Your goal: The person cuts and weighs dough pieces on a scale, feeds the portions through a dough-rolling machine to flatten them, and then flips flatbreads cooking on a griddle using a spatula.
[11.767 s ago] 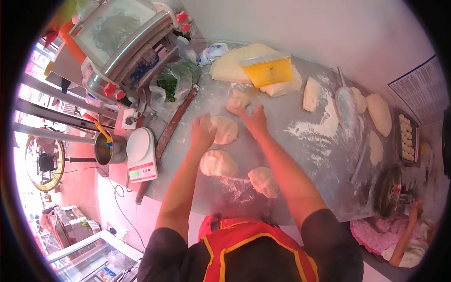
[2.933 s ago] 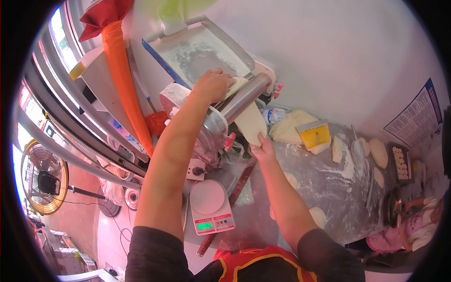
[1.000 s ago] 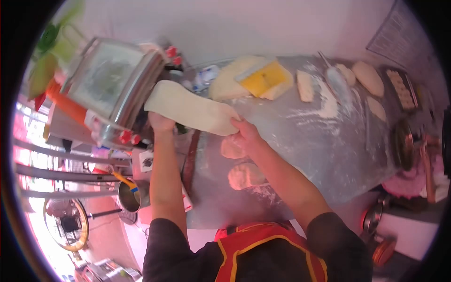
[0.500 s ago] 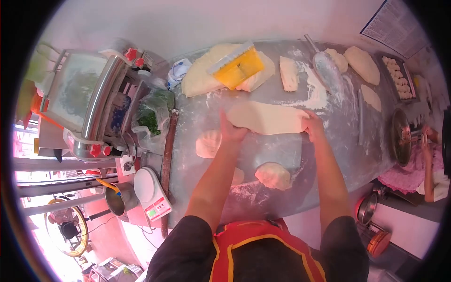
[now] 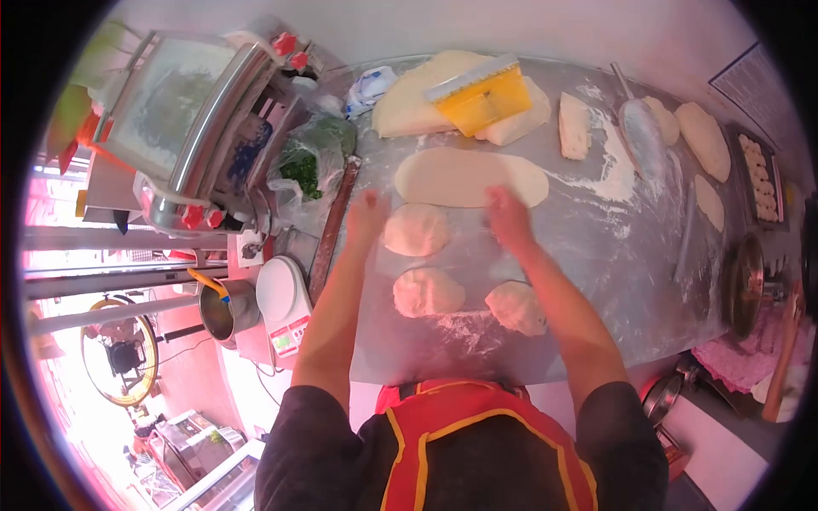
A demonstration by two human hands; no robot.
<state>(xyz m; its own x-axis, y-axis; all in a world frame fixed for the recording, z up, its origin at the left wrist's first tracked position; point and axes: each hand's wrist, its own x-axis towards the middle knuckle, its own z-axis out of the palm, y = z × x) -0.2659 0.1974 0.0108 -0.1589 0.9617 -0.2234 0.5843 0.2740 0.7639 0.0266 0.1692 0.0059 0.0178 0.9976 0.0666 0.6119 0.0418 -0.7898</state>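
A long oval sheet of dough point(image 5: 456, 177) lies flat on the floured metal table. My left hand point(image 5: 366, 218), its fingers curled and a little blurred, is off the sheet's lower left end, beside the wooden rod. Over the sheet's lower right edge is my right hand point(image 5: 509, 218), also curled and blurred; no dough is lifted in it. Just below the sheet sits a dough ball point(image 5: 416, 230). Nearer to me are another dough ball point(image 5: 429, 292) and a third dough ball point(image 5: 516, 308), close to my right forearm.
A yellow dough scraper point(image 5: 484, 100) rests on a large dough mass point(image 5: 417, 98) at the back. Left are a dough roller machine point(image 5: 217, 119), a wooden rod point(image 5: 336, 230) and a scale point(image 5: 281, 294). A flour scoop point(image 5: 641, 132) lies right. Another person's arm shows far right.
The dough sheet, held stretched between both hands before, now lies flat on the table, released. My left hand has moved left of it. The view has shifted, showing the dough balls more fully.
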